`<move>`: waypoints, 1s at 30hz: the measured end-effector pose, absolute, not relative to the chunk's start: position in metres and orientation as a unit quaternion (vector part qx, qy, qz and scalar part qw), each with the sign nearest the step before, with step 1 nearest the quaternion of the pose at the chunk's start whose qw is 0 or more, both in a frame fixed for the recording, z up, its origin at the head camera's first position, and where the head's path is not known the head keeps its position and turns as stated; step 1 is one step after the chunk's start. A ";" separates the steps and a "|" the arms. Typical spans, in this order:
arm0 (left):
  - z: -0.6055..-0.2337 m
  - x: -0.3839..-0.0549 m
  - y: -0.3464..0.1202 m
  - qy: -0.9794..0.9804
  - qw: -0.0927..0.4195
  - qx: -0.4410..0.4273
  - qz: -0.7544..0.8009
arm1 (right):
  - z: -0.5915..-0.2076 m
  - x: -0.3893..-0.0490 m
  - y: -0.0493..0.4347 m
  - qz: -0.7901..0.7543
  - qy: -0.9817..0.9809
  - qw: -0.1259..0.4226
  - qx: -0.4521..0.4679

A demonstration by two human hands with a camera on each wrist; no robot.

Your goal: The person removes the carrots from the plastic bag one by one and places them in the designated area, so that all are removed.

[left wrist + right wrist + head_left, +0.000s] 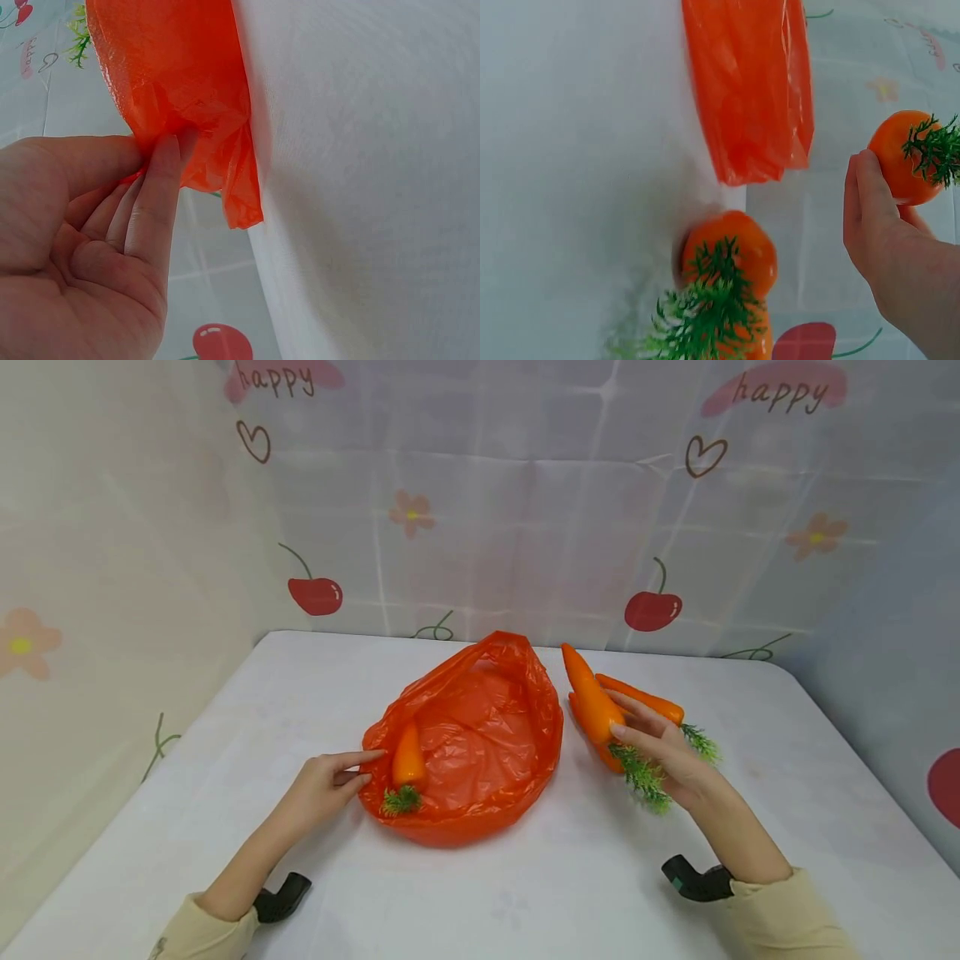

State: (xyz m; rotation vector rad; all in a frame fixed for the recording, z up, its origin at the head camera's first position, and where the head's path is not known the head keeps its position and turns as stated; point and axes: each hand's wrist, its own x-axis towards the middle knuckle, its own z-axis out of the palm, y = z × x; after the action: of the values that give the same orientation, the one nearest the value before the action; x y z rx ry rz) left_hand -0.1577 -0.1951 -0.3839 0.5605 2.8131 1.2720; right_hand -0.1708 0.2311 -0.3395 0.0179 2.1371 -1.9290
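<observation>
An orange-red plastic bag (487,735) lies with its mouth spread on the white table, and one carrot (408,760) with a green top rests inside its left part. My left hand (330,785) pinches the bag's left rim between thumb and fingers; the left wrist view shows the bunched film (180,112) at the fingertips. To the right of the bag, my right hand (663,752) grips a carrot (588,693) near its leafy end, its tip pointing up and away. In the right wrist view this held carrot (900,161) is raised off the table.
Two more carrots lie on the table under and beside my right hand: one mostly hidden (609,758), the other carrot (652,700) angled behind the fingers. A patterned curtain (517,527) hangs behind the table's far edge.
</observation>
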 end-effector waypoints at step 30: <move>-0.385 -0.158 -0.195 0.897 0.004 0.176 0.406 | -0.348 -0.220 0.377 -0.588 0.800 0.119 0.029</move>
State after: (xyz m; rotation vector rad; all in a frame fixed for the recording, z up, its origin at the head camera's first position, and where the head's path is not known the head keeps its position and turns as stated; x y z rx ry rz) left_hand -0.1581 -0.1951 -0.3850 0.5503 2.8114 1.2714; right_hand -0.2201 0.3772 -0.3480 0.0847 2.3393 -1.7183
